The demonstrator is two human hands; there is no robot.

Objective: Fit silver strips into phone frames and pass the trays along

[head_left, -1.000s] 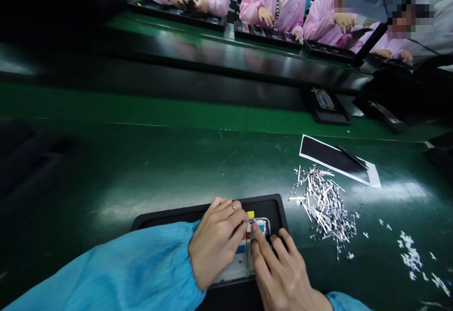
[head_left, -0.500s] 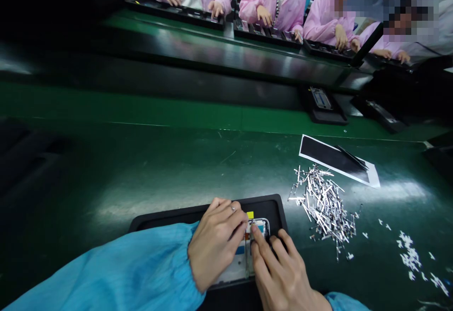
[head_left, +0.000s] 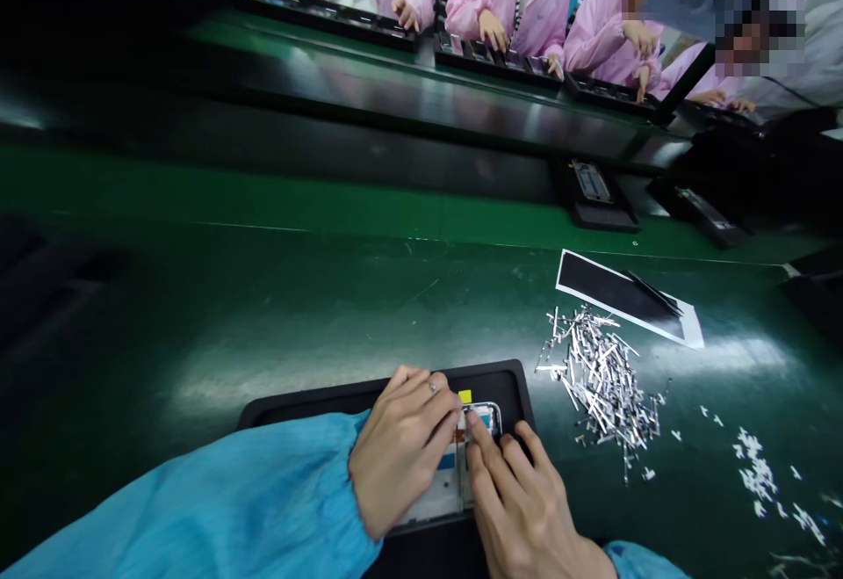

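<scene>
A silvery phone frame point(head_left: 431, 504) with blue and white areas lies in a black tray point(head_left: 517, 379) at the bottom centre. Beside its upper end shows a yellow tab point(head_left: 464, 397). My left hand point(head_left: 401, 452), with a ring, rests over the frame's left side. Its fingers are curled together at the upper part, and whatever they pinch is hidden. From the right, my right hand point(head_left: 523, 509) reaches in with fingers stretched out. Its index fingertip touches the frame's upper part, close to the left fingertips; the other fingers lie along the right edge.
To the right lie a heap of thin metal strips point(head_left: 602, 381) and scattered small white pieces point(head_left: 757, 474). Behind the heap is a white-bordered black sheet point(head_left: 612, 298) with dark tweezers-like tools point(head_left: 655, 292). Farther back sits another black tray point(head_left: 602, 214). Co-workers in pink sit across the bench.
My hands and the phone frame stay almost in place. The view has shifted slightly. Across the bench, some co-workers' hands have lifted or moved.
</scene>
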